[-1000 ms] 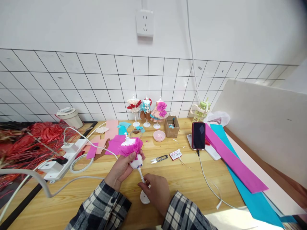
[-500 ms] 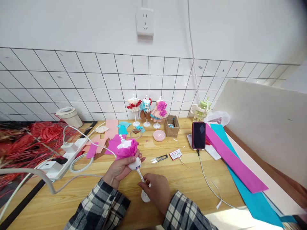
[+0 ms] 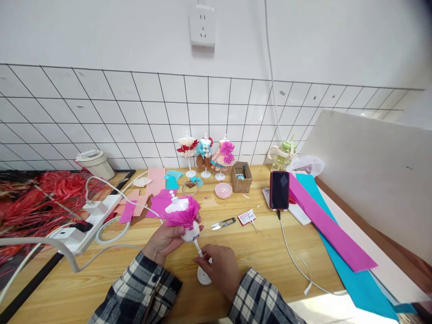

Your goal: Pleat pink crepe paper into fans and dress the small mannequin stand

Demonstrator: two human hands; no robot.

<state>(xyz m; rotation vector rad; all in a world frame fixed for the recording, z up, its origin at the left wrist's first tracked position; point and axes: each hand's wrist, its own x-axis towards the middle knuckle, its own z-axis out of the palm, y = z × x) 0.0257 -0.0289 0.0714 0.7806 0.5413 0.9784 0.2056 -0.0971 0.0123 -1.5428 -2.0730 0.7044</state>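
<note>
The left hand (image 3: pixel 164 243) has its fingers clamped around the small mannequin (image 3: pixel 191 233), below its pink frill (image 3: pixel 183 216). Tilted over the table (image 3: pixel 263 270), it appears to be being steadied; any turning would call for matched grips. Its stem (image 3: pixel 198 247) is pinched between the right hand's (image 3: pixel 224 268) fingers.

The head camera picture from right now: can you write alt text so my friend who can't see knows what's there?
Two bare hands, left and right, hold a small white dress-form stand wearing a ruffled magenta paper top over a wooden table. Behind it, three little dress forms in colourful ruffled outfits stand near a white tiled wall.
</note>
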